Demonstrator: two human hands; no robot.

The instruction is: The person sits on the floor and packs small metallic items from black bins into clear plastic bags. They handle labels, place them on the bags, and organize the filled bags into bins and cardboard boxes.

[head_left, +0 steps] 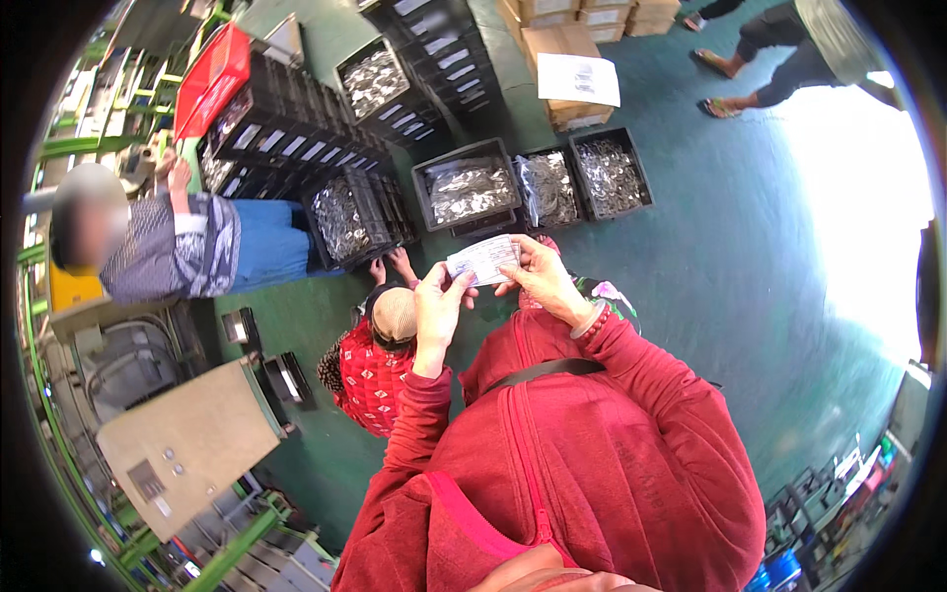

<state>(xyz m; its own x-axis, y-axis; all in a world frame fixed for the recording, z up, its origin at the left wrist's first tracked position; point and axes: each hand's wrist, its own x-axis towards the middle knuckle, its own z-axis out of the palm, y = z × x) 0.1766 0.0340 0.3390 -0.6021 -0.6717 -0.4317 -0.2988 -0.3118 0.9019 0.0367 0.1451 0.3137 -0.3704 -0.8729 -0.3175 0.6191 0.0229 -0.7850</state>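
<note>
Both my hands hold a small stack of white printed paper slips (481, 260) in front of my chest. My left hand (441, 301) grips the left edge, its thumb on top. On the right edge, my right hand (544, 276) is closed with fingers under the slips; a beaded bracelet circles that wrist. Just beyond the slips stands a black crate (422, 209) filled with shiny metal pieces. Two more crates of small metal parts, one with clear plastic in it (548, 185) and one at the right (609, 176), stand beside it.
Close on my left crouches a person in a red patterned vest (373, 380), hands at a crate (345, 219). Another person in blue trousers (266, 242) stands by stacked black crates (296, 123). Cardboard boxes (562, 44) are at the back; a walking person (779, 49) is far right.
</note>
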